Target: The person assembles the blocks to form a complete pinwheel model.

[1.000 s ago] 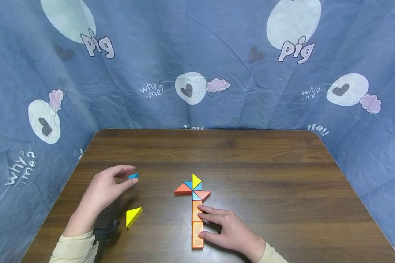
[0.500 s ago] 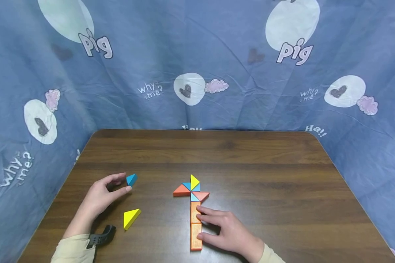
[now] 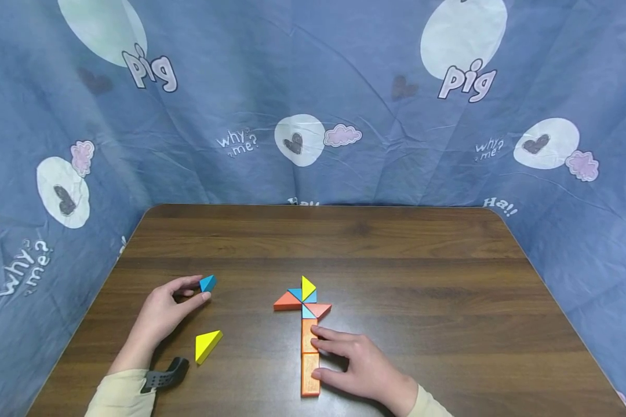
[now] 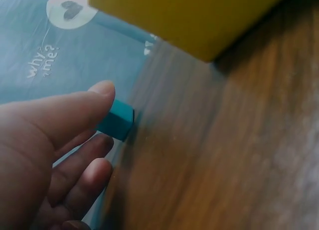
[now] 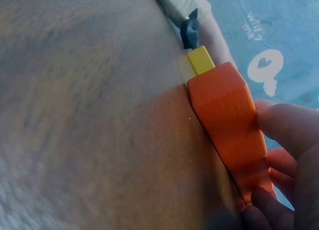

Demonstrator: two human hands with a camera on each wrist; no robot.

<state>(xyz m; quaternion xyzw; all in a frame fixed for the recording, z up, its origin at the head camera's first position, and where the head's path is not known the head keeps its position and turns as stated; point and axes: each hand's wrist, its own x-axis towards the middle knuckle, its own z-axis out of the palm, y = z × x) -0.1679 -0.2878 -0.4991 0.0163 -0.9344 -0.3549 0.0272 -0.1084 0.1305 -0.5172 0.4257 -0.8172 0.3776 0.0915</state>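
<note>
My left hand (image 3: pixel 163 308) pinches a small blue triangular block (image 3: pixel 207 283) at the table's left, thumb on the near side, index finger on the far side. In the left wrist view the thumb lies against that blue block (image 4: pixel 117 121), and part of the block is hidden behind it. Between the hand and the middle of the table lies a yellow triangular block (image 3: pixel 207 346). My right hand (image 3: pixel 362 364) rests its fingertips and thumb along the right side of two orange rectangular blocks, the upper orange block (image 3: pixel 307 336) and the lower orange block (image 3: pixel 309 375), laid end to end.
Above the orange blocks, a pinwheel of triangles includes a yellow triangle (image 3: pixel 307 289), a left red-orange triangle (image 3: pixel 288 301), a right pinkish triangle (image 3: pixel 320 310) and several blue ones. A patterned blue cloth (image 3: pixel 344 174) hangs behind the wooden table (image 3: pixel 422 278).
The blue block has turned between my left fingers, showing more of its face, and the left hand has shifted slightly lower. My right hand keeps its place on the orange blocks.
</note>
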